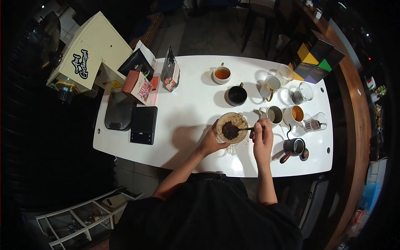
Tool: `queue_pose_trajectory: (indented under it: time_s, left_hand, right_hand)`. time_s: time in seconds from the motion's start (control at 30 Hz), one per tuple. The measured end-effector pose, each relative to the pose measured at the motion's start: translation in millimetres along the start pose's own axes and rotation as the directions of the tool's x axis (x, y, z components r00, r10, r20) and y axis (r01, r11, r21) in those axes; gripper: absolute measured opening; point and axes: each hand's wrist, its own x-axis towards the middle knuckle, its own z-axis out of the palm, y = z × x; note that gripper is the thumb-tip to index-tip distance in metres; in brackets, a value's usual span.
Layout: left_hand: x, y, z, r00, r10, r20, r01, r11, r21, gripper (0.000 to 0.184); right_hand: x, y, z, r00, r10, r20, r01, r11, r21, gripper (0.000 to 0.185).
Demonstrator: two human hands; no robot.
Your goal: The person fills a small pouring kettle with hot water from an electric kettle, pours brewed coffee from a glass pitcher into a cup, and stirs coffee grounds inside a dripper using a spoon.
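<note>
My left hand [211, 140] is wrapped round the side of a coffee dripper lined with a stained paper filter [238, 119]. Dark wet coffee grounds [229, 131] lie inside the filter. Between the fingers of my right hand [263, 141] is a spoon [246, 129], its bowl end down in the grounds. Clear glass [231, 149] shows below the dripper, mostly hidden by it. Just beyond are a black cup [237, 96] and a grey-lined mug [273, 114]. A small gooseneck kettle [294, 146] stands right of my right hand.
A black scale [144, 124], coffee bags [170, 71] and a cream grinder [92, 54] occupy the left. Cups of amber liquid [222, 74], a white mug [270, 86] and several glasses [315, 122] stand across the back and right. Coloured boxes [315, 58] sit at the far right corner.
</note>
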Motion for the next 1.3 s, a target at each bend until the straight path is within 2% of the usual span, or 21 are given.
queue_pose_trajectory:
  time_s: [0.07,0.13,0.3,0.43,0.47,0.53,0.57,0.67,0.73,0.8,1.13,1.2,1.27,1.3]
  left_hand:
    - [1.1,-3.8,0.3,1.0,-0.001,-0.001,0.001,1.0,-0.002,0.084]
    - [1.4,-3.9,0.1,1.0,-0.003,-0.001,0.003,1.0,-0.003,0.085]
    - [1.5,3.7,-0.3,1.0,0.023,0.0,-0.023,0.996,-0.088,0.086]
    - [-0.1,8.4,-2.5,0.999,0.053,0.002,-0.053,0.995,-0.086,0.086]
    - [-0.1,8.1,-2.5,0.998,0.058,-0.007,-0.058,0.993,-0.099,0.086]
    - [-0.4,5.5,-1.4,0.998,0.054,-0.014,-0.056,0.992,-0.113,0.085]
    - [0.8,3.8,-0.8,0.999,0.043,0.0,-0.043,0.986,-0.164,0.085]
    - [1.8,1.0,1.9,1.0,0.028,0.012,-0.024,0.97,-0.241,0.084]
    - [2.1,-2.7,3.0,1.0,0.025,0.006,-0.022,0.963,-0.268,0.084]
    - [1.9,-3.4,2.2,1.0,0.01,0.018,-0.006,0.973,-0.23,0.085]
    - [1.9,0.5,-0.7,0.999,0.028,0.021,-0.023,0.982,-0.186,0.086]
    - [0.6,0.5,-0.5,0.999,0.054,-0.009,-0.054,0.993,-0.102,0.086]
    - [-0.5,0.8,-0.5,0.999,0.043,-0.014,-0.044,0.996,-0.077,0.085]
    - [-0.5,0.3,-0.3,0.999,0.035,-0.017,-0.036,0.998,-0.051,0.085]
  right_hand:
    - [4.2,1.8,-6.9,0.999,0.046,-0.006,-0.046,0.998,0.029,0.023]
    - [7.7,1.3,-11.4,0.982,0.184,0.046,-0.189,0.971,0.146,0.021]
    - [14.1,-11.8,-11.7,0.983,0.176,0.042,-0.181,0.957,0.226,0.021]
    - [15.9,-25.4,-14.9,0.994,-0.085,0.073,0.075,0.99,0.123,0.016]
    - [16.0,-29.0,-14.7,0.994,-0.081,0.071,0.072,0.99,0.122,0.016]
    - [14.5,-42.3,-13.4,0.952,-0.291,0.095,0.304,0.931,-0.202,0.01]
    - [12.4,-53.6,-15.1,0.951,-0.27,0.149,0.303,0.907,-0.294,0.006]
    - [6.0,-62.6,-11.0,0.924,-0.32,0.21,0.375,0.867,-0.328,0.005]
    - [3.5,-61.3,-11.2,0.933,-0.286,0.22,0.343,0.891,-0.298,0.006]
    - [4.0,-63.8,-10.8,0.923,-0.327,0.203,0.378,0.867,-0.325,0.006]
    - [-3.3,-42.6,-3.4,0.94,-0.28,0.193,0.339,0.824,-0.454,0.006]
    - [-7.4,-36.6,0.4,0.972,-0.196,0.129,0.232,0.885,-0.403,0.006]
    - [-8.2,-20.0,-0.1,0.976,-0.185,0.114,0.215,0.902,-0.374,0.011]
    - [-8.6,-14.6,-0.2,0.993,-0.107,0.053,0.116,0.965,-0.237,0.014]
